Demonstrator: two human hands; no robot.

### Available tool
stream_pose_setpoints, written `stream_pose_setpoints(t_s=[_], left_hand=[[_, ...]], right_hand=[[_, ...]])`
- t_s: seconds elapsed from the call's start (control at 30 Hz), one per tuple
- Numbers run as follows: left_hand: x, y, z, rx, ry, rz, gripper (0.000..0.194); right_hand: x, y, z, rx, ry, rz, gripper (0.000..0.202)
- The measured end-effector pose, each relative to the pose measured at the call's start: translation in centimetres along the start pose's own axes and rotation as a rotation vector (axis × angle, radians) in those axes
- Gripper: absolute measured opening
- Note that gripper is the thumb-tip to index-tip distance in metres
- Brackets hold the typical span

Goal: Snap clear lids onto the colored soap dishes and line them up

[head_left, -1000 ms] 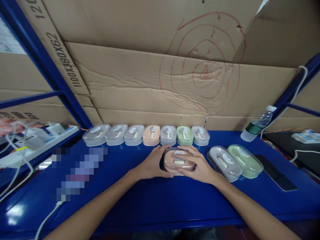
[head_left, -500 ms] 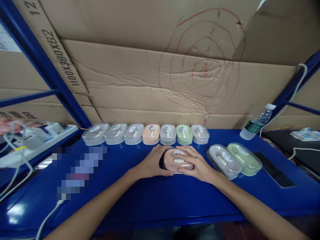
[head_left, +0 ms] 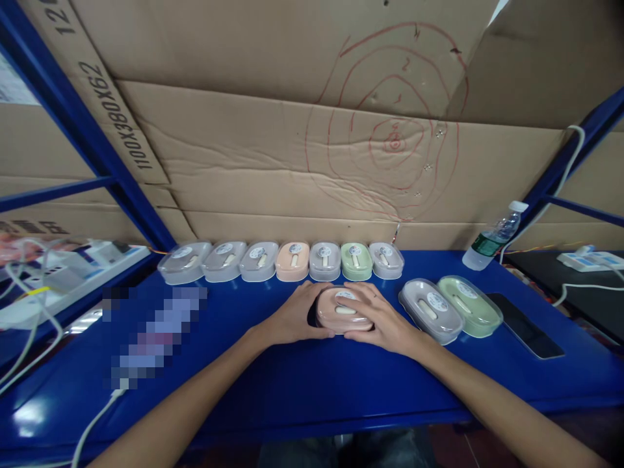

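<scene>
A pink plastic box (head_left: pixel 344 316) with a clear lid, a round sticker and a small white piece on top is between my hands, just above or on the blue table. My left hand (head_left: pixel 298 316) curves around its left side, thumb at the near edge. My right hand (head_left: pixel 383 318) grips the right side, with fingers over the lid and the thumb at the front. Right of it, a grey box (head_left: pixel 432 312) and a green box (head_left: pixel 471 305) of the same kind lie side by side at a slant.
Several similar boxes, including an orange one (head_left: pixel 292 263), form a row along the cardboard wall (head_left: pixel 253 149). A water bottle (head_left: pixel 494 237) and a dark phone-like slab (head_left: pixel 529 328) are on the right. A power strip (head_left: pixel 63 279) with cables and a blurred-out object (head_left: pixel 156 338) are on the left.
The view has shifted slightly, so the things on the right appear a little further left. Both hands keep their hold on the pink box, with hardly any movement.
</scene>
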State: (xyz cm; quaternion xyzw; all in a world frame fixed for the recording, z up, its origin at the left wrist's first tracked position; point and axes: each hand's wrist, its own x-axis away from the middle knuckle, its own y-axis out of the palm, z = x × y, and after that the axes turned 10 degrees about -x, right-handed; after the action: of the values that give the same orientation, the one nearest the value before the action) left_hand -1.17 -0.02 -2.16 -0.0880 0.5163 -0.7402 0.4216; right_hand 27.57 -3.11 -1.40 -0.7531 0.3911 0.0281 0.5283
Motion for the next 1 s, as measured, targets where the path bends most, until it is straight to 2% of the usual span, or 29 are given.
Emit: stream_pose_setpoints(t_s=[0.2,0.37,0.47,0.6,0.77,0.9,1.0], left_hand=[[0.0,0.0,0.1,-0.008,0.008,0.005,0.1],[0.1,-0.1,0.2,-0.053,-0.016,-0.037,0.111],[0.0,-0.4,0.4,-0.051,0.033,-0.063,0.107],[-0.1,-0.8,0.6,-0.077,0.081,-0.058,0.099],[0.1,-0.8,0.9,-0.123,0.053,-0.074,0.106],[0.2,-0.6,0.8,-0.139,0.001,-0.098,0.117],[0.2,-0.5,0.8,-0.16,0.013,-0.1,0.116]], right_hand=[[0.3,0.2,0.1,0.0,0.044,-0.011,0.073],[0.4,0.4,0.1,-0.077,0.028,0.037,0.077],[0.4,0.3,0.1,-0.101,0.034,0.023,0.079],[0.4,0.2,0.1,-0.037,0.03,-0.035,0.077],[0.5,0.2,0.2,0.025,0.016,-0.033,0.075],[0.4,0.0,-1.2,0.118,0.052,-0.022,0.073],[0.6,0.0,-3.1,0.267,0.167,-0.022,0.069]])
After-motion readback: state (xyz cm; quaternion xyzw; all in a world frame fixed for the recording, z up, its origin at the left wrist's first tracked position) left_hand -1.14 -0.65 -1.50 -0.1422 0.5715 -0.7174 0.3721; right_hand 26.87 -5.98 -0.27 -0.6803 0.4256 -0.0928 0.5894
